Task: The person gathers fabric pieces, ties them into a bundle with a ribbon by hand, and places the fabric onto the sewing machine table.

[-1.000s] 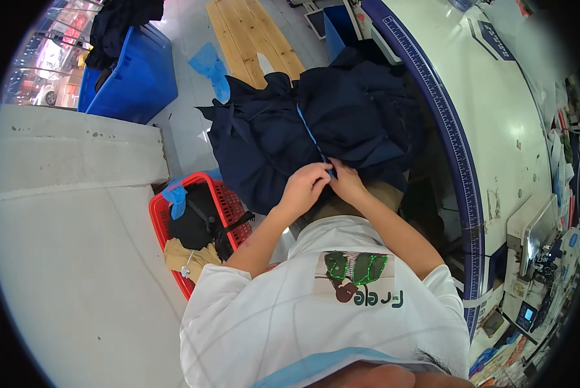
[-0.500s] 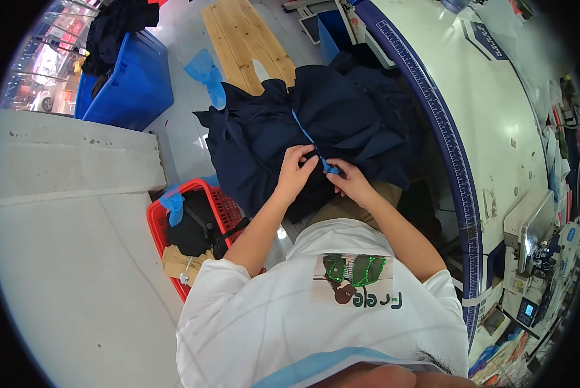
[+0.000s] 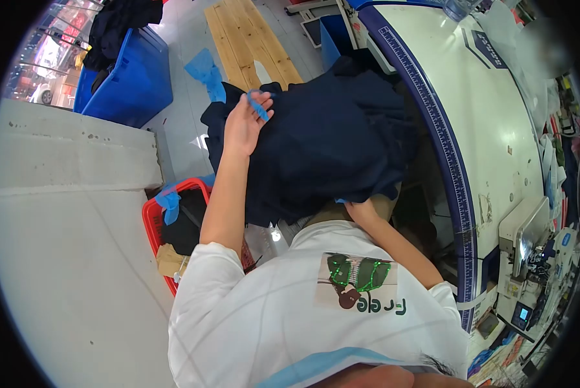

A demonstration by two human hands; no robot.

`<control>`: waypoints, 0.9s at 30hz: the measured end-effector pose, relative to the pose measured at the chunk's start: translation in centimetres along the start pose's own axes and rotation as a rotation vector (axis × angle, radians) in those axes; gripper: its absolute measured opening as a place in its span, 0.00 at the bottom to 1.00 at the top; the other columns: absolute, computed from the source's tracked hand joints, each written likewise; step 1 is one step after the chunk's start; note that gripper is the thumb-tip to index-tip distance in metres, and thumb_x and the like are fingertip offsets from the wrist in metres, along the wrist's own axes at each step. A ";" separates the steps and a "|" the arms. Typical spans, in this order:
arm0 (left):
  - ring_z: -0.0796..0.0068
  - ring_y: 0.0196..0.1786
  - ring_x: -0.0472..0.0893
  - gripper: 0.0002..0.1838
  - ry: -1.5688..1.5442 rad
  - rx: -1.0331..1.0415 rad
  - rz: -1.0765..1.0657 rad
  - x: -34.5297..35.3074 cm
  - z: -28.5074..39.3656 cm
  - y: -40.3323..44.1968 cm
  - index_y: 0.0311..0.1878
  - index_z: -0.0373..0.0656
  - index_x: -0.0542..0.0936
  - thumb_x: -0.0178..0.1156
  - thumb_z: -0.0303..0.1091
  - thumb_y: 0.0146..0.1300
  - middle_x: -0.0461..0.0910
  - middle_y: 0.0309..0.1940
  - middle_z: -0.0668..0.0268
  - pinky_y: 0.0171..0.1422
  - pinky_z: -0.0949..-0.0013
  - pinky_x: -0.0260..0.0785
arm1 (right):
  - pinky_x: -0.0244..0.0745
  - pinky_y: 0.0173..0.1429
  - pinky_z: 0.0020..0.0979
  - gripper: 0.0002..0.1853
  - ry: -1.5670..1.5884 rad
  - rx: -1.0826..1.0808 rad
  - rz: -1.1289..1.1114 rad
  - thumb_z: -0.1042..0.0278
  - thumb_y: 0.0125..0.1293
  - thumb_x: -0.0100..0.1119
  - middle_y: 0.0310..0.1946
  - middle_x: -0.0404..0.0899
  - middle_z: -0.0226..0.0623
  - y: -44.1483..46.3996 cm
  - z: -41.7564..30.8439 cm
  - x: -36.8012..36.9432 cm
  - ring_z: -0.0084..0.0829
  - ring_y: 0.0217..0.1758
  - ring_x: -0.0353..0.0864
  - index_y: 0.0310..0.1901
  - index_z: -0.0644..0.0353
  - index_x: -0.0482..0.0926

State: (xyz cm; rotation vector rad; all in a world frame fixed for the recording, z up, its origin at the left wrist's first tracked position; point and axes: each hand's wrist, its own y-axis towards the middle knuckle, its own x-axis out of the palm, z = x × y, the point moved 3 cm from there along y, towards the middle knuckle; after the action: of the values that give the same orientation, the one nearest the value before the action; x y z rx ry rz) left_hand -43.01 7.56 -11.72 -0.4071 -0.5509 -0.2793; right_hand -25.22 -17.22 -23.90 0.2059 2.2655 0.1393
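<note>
A large pile of dark navy cloth (image 3: 328, 136) lies bunched in front of my body, over my lap. My left hand (image 3: 243, 126) is raised at the pile's left side, palm up, its curled fingers closed on a thin blue strip (image 3: 259, 107). At the near edge of the cloth is my right hand (image 3: 362, 212), with its fingers mostly hidden under the fabric. A small bit of blue shows beside those hidden fingertips; whether it belongs to the same strip I cannot tell.
On my left stand a red basket (image 3: 149, 223) with dark and tan items and a white ledge (image 3: 70, 161). Further off are a blue bin (image 3: 131, 84) with dark cloth, a wooden plank bench (image 3: 254, 39) and blue sheeting (image 3: 206, 72). A white worktable (image 3: 458, 84) curves along my right.
My hands were together at the blue strip across the cloth. The left has moved up and left with blue strip in it; the right has dropped toward me, and cloth covers its fingers.
</note>
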 end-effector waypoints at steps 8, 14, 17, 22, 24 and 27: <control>0.62 0.50 0.73 0.33 1.267 0.238 -0.403 4.2 -4.8 -10.2 0.54 0.37 0.66 0.66 0.39 0.45 0.72 0.48 0.53 0.54 0.62 0.64 | 0.68 0.36 0.42 0.05 0.249 0.034 -0.199 0.74 0.57 0.47 0.27 0.75 0.50 2.3 -4.3 -4.3 0.49 0.34 0.75 0.34 0.61 0.72; 0.51 0.62 0.57 0.49 1.784 0.672 -0.183 2.8 -13.0 -9.0 0.62 0.39 0.57 0.68 0.47 0.35 0.57 0.59 0.51 0.63 0.43 0.47 | 0.66 0.38 0.39 0.06 0.538 -0.189 -0.069 0.78 0.49 0.47 0.26 0.73 0.44 8.0 -8.9 -7.9 0.48 0.34 0.71 0.31 0.60 0.71; 0.55 0.52 0.67 0.38 1.698 0.742 -0.086 4.1 -10.4 -4.5 0.54 0.38 0.67 0.68 0.40 0.36 0.68 0.50 0.56 0.58 0.54 0.58 | 0.67 0.41 0.34 0.06 0.526 -0.162 -0.014 0.81 0.49 0.45 0.26 0.73 0.41 12.4 -10.0 -11.6 0.40 0.34 0.73 0.29 0.63 0.72; 0.59 0.46 0.71 0.36 1.678 0.683 -0.195 4.2 -7.6 -1.4 0.50 0.40 0.71 0.70 0.38 0.31 0.72 0.44 0.60 0.50 0.63 0.65 | 0.69 0.39 0.27 0.09 0.598 0.058 -0.012 0.69 0.62 0.46 0.28 0.77 0.36 13.0 -8.2 -14.2 0.28 0.33 0.73 0.33 0.63 0.76; 0.61 0.45 0.71 0.36 1.691 0.672 -0.207 3.8 -7.8 -1.4 0.51 0.42 0.71 0.70 0.37 0.32 0.71 0.44 0.61 0.49 0.63 0.64 | 0.68 0.43 0.30 0.08 0.356 -0.083 0.019 0.68 0.60 0.51 0.30 0.79 0.33 11.5 -8.4 -12.6 0.32 0.38 0.72 0.33 0.61 0.77; 0.60 0.44 0.69 0.28 1.695 0.876 -0.124 3.9 -10.3 -3.0 0.50 0.44 0.72 0.63 0.35 0.39 0.71 0.44 0.60 0.48 0.62 0.62 | 0.59 0.59 0.39 0.19 -0.088 -0.438 -0.048 0.67 0.51 0.59 0.48 0.73 0.38 11.4 -10.6 -9.6 0.38 0.56 0.66 0.46 0.59 0.73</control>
State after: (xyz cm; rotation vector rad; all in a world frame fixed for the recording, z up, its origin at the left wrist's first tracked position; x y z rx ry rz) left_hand -36.31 -0.28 -16.62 0.7447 0.9836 -0.3679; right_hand -26.05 -8.28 -7.96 -0.0730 2.0914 0.5819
